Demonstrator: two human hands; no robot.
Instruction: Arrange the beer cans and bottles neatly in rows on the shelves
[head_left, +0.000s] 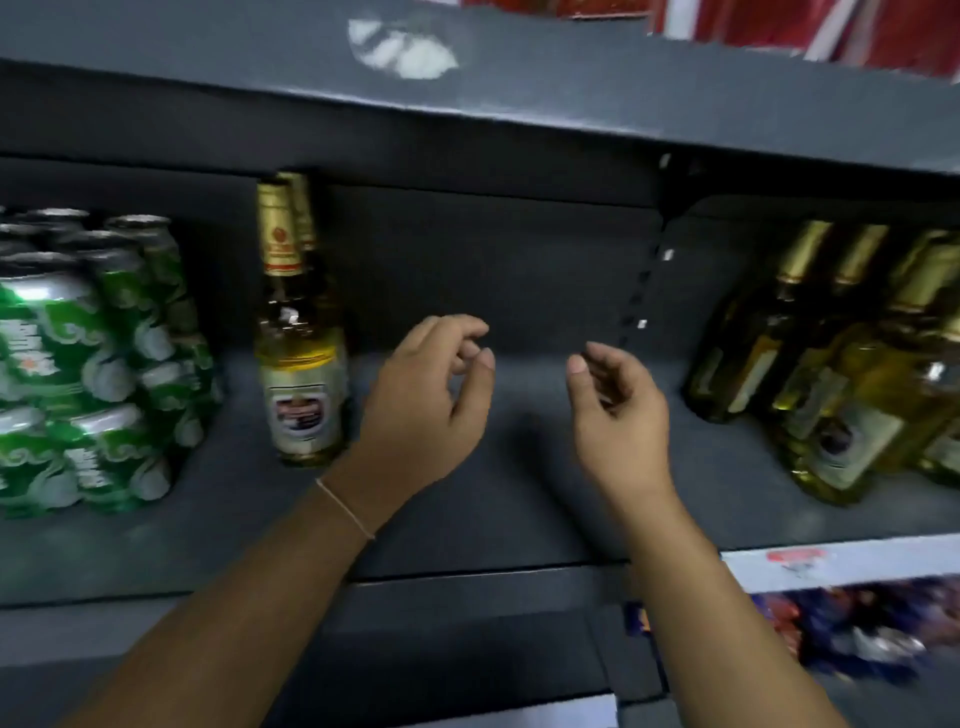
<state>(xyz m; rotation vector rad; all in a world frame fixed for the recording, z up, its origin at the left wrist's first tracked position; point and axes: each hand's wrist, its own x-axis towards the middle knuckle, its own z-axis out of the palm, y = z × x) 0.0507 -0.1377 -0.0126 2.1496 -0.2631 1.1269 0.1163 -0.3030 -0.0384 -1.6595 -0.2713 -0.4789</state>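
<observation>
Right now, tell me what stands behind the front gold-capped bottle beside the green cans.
Behind the front bottle a second bottle's gold neck shows. Its body is covered by the front one, so whether more bottles stand behind cannot be seen. Both hands hold nothing.

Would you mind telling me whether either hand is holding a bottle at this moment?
No, the left hand and the right hand both hover with loosely curled fingers over the bare shelf, gripping nothing.
</observation>
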